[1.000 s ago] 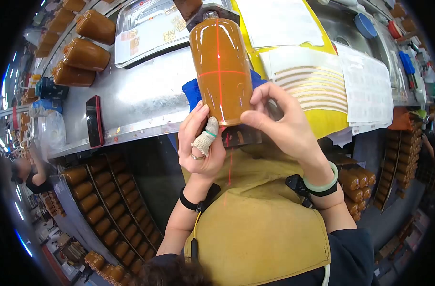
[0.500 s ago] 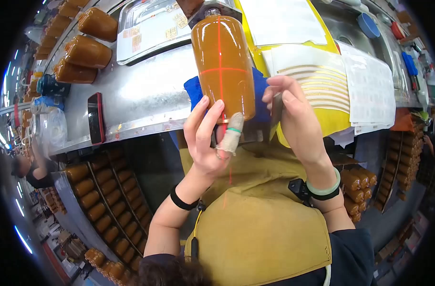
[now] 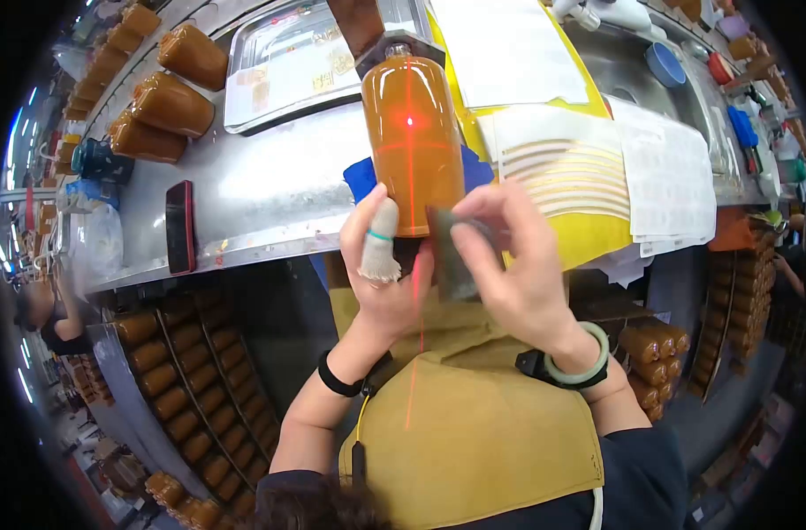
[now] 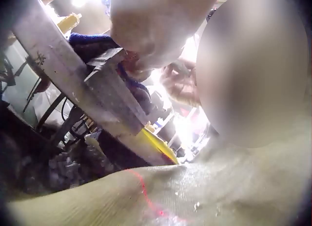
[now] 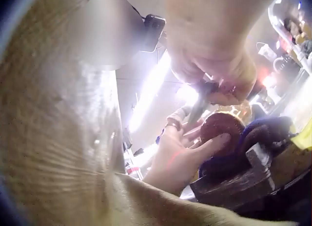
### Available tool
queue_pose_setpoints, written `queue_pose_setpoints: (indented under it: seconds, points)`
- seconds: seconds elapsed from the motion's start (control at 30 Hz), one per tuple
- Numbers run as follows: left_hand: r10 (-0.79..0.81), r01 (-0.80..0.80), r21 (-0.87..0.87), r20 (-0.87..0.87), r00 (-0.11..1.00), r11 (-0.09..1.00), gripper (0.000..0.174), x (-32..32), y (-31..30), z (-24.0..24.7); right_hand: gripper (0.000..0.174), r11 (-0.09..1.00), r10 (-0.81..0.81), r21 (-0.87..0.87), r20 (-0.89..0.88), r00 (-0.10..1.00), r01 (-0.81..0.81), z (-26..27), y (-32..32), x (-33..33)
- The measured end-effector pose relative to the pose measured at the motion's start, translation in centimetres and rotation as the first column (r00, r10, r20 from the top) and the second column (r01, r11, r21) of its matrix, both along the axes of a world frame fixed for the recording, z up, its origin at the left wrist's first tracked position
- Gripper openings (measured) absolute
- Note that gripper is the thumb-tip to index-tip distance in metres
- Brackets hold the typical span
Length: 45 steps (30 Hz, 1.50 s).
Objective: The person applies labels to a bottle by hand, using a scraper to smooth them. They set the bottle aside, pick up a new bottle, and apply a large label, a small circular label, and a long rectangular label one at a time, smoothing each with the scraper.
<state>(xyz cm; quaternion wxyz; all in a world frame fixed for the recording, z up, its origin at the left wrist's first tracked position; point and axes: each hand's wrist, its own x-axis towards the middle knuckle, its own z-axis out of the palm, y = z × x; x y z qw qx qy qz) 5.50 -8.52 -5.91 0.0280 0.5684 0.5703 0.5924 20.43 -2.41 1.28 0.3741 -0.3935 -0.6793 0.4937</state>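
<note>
A glossy brown bottle (image 3: 425,177) lies on its side over a blue cloth (image 3: 361,184), neck pointing away and base toward me. Red laser lines cross its body. My left hand (image 3: 381,296) holds the base end, one finger in a white cloth cover (image 3: 380,243) with a green band. From the right wrist view, the thumb of the left hand (image 5: 175,158) lies against the dark round base (image 5: 222,131). My right hand (image 3: 518,274) pinches a thin, flat grey-green piece (image 3: 456,265) beside the base; its exact kind I cannot tell.
An angled holder (image 3: 368,44) stands at the bottle's neck. Paper sheets (image 3: 672,177) and curved strips (image 3: 562,168) lie on a yellow sheet to the right. Leftward are a metal tray (image 3: 235,115), a phone (image 3: 180,227) and brown bottles (image 3: 173,104). Racked bottles (image 3: 169,371) fill the space below.
My right hand left the bottle's base, moved right, then came back left with the flat piece in its fingers. The left hand shifted right across the base, then back to its left side.
</note>
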Motion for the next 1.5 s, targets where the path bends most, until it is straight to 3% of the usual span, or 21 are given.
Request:
queue_pose_setpoints:
  seconds: [0.13, 0.2, 0.23, 0.27, 0.4, 0.47, 0.53, 0.6, 0.67, 0.7, 0.73, 0.77, 0.87, 0.9, 0.97, 1.0, 1.07, 1.27, 1.37, 1.47, 1.5]
  points:
    - [0.071, -0.083, -0.093, -0.12, 0.99, 0.992, 0.079, -1.0, 0.4, 1.1, 0.012, 0.972, -0.208, 0.147, 0.188, 0.96, 0.182, -3.2, 2.2, 2.1]
    - [0.034, -0.048, -0.086, -0.16, 0.986, 0.995, 0.085, -1.4, 1.1, 1.0, 0.014, 0.986, -0.161, -0.022, 0.117, 0.98, 0.165, -2.5, 1.6, 2.5]
    - [0.023, -0.046, -0.111, -0.202, 0.979, 0.993, 0.087, -1.4, 2.2, 1.1, 0.016, 0.987, -0.031, -0.161, -0.1, 0.995, 0.015, 0.2, -0.1, 1.0]
    - [0.019, -0.039, -0.095, -0.197, 0.98, 0.995, 0.087, -1.4, 2.3, 1.3, 0.018, 0.988, 0.02, -0.157, 0.015, 1.0, -0.018, 1.1, -0.2, 0.5]
    - [-0.005, -0.034, -0.155, -0.244, 0.97, 0.987, 0.076, -2.4, 2.0, 1.7, 0.019, 0.988, -0.15, 0.067, 0.173, 0.973, 0.14, -3.4, 3.6, 2.8]
    - [-0.054, 0.04, -0.315, -0.033, 0.998, 0.948, 0.078, -2.8, 1.4, 2.0, 0.022, 0.98, -0.19, 0.077, 0.121, 0.974, 0.182, -3.3, 5.7, 4.0]
    - [-0.089, 0.073, -0.357, -0.028, 0.996, 0.931, 0.088, -3.1, 1.2, 1.8, 0.024, 0.992, -0.062, 0.116, 0.063, 0.996, 0.055, -2.2, 7.9, 4.9]
    - [0.008, -0.049, -0.311, -0.132, 0.991, 0.949, 0.099, -2.1, 1.6, 3.0, 0.023, 1.0, 0.001, 0.023, -0.028, 1.0, -0.001, -1.1, 11.1, 5.1]
    - [-0.06, 0.063, -0.216, 0.021, 0.998, 0.974, 0.108, -1.6, 2.4, 3.0, 0.026, 0.961, 0.083, -0.205, -0.429, 0.9, -0.186, -1.4, 16.2, 5.6]
    - [-0.045, 0.026, -0.232, -0.075, 0.996, 0.972, 0.109, -1.7, 2.6, 3.2, 0.026, 0.961, 0.095, -0.198, -0.425, 0.9, -0.195, -0.6, 18.0, 4.5]
    - [-0.03, -0.013, -0.246, -0.172, 0.985, 0.969, 0.11, -1.9, 2.8, 3.3, 0.028, 0.981, -0.017, -0.194, -0.223, 0.975, -0.027, 0.4, 19.7, 3.1]
    - [-0.054, 0.022, -0.26, -0.115, 0.992, 0.965, 0.109, -2.1, 2.7, 3.2, 0.031, 0.979, -0.143, -0.151, -0.016, 0.99, 0.139, 1.2, 21.8, 1.9]
    - [-0.036, 0.009, -0.287, -0.09, 0.995, 0.958, 0.107, -2.1, 2.5, 3.3, 0.027, 0.907, -0.096, 0.397, 0.522, 0.847, -0.141, -3.9, 29.7, 0.4]
    - [-0.025, -0.006, -0.306, -0.098, 0.995, 0.952, 0.105, -2.1, 2.4, 3.5, 0.027, 0.906, -0.09, 0.397, 0.524, 0.847, -0.15, -5.8, 32.4, 0.0]
    - [-0.018, -0.014, -0.3, -0.104, 0.994, 0.954, 0.105, -2.2, 2.5, 3.3, 0.031, 0.729, -0.309, 0.641, 0.619, 0.722, -0.238, -8.8, 36.7, -0.4]
    - [-0.018, -0.016, -0.293, -0.11, 0.994, 0.956, 0.105, -2.2, 2.5, 3.2, 0.031, 0.731, -0.305, 0.64, 0.619, 0.724, -0.239, -8.6, 37.4, -0.6]
    - [-0.028, 0.008, -0.317, -0.059, 0.998, 0.948, 0.104, -2.4, 2.4, 3.2, 0.034, 0.815, -0.295, 0.476, 0.833, 0.468, -0.332, -8.5, 38.6, -0.4]
    - [-0.03, 0.007, -0.349, -0.061, 0.998, 0.937, 0.103, -2.5, 2.6, 3.2, 0.026, 0.844, -0.118, 0.333, 0.88, 0.46, -0.421, -5.4, 31.3, 2.3]
    - [-0.034, 0.018, -0.337, -0.044, 0.998, 0.941, 0.102, -2.3, 2.8, 3.5, 0.037, 0.894, -0.026, 0.213, 0.903, 0.429, -0.395, -3.5, 28.4, 4.5]
    - [-0.003, -0.044, -0.325, -0.143, 0.99, 0.945, 0.097, -2.3, 2.9, 3.8, 0.026, 0.96, -0.022, 0.202, 0.747, 0.665, -0.196, -3.4, 31.7, 8.6]
    - [0.003, -0.05, -0.332, -0.14, 0.99, 0.942, 0.098, -2.3, 2.8, 3.7, 0.024, 0.999, -0.042, 0.052, 0.696, 0.717, 0.008, -3.8, 33.5, 10.3]
